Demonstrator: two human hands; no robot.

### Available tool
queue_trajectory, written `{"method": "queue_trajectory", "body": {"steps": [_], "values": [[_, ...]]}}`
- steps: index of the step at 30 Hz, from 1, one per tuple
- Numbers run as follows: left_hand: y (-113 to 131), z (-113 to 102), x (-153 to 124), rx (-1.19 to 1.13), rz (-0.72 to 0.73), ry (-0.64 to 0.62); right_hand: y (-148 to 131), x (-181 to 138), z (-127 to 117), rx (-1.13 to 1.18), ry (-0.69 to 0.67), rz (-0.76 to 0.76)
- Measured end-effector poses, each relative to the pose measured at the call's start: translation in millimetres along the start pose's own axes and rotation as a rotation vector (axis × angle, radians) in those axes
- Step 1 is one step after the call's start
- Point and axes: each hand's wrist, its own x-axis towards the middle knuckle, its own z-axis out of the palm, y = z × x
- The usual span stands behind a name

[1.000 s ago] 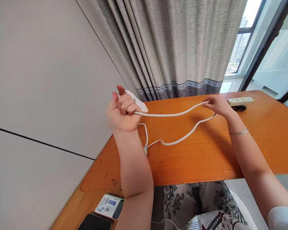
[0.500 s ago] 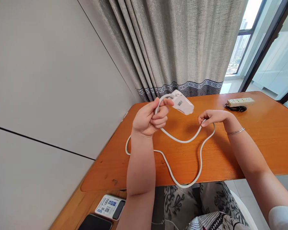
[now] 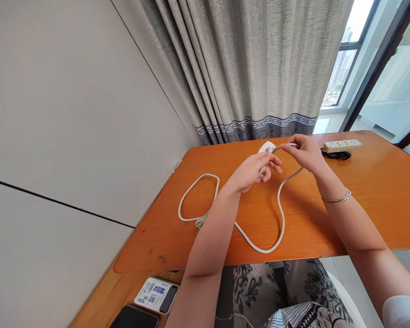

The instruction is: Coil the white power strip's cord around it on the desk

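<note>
Both hands are on the white rubber-sheathed cable [image 3: 280,214], at the far-middle of the orange wooden table [image 3: 362,205]. Left hand [image 3: 251,171]: fingers curled, thumb and forefinger pressed onto the cable, close to the small white plastic block [image 3: 266,146] at its end. Right hand [image 3: 304,152]: thumb and fingertips pinching the same cable just to the right; the hands are near each other, not touching as far as I can see. The short span between the grips runs roughly left-right, slightly off the tabletop. From the right grip the slack drops toward the person, bends wide at the near edge, passes under the left forearm and closes a second loop on the left, ending at the grey plug [image 3: 201,222], which lies flat. So the free length lies near and left. The left hand is nearer the plug, the right nearer the beige plastic power strip [image 3: 342,145], which is well apart from the cable. Hidden: most of the white block sits behind the left fingers, so its shape and the cable entry can't be read, and the run under the forearm is covered. Bottom left: black phone [image 3: 135,317], cut off by the frame edge, with a white printed box [image 3: 155,294] beside it.
</note>
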Motion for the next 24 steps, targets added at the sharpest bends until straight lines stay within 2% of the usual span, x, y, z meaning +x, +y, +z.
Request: {"method": "queue_trajectory", "body": {"steps": [5, 11, 14, 19, 24], "values": [[-12, 10, 12, 0.040, 0.033, 0.169, -17, -18, 15, 0.169, -0.106, -0.084], [-16, 7, 16, -0.151, 0.029, 0.167, -33, -36, 17, -0.320, -0.093, -0.300], [-20, 6, 18, -0.226, 0.026, 0.175, -38, -41, 19, -0.445, -0.112, -0.361], [-21, 8, 21, -0.382, 0.015, 0.219, -43, -48, 28, -0.560, -0.140, -0.435], [-7, 6, 17, -0.562, 0.046, 0.189, -38, -54, 43, -0.447, -0.119, -0.496]]}}
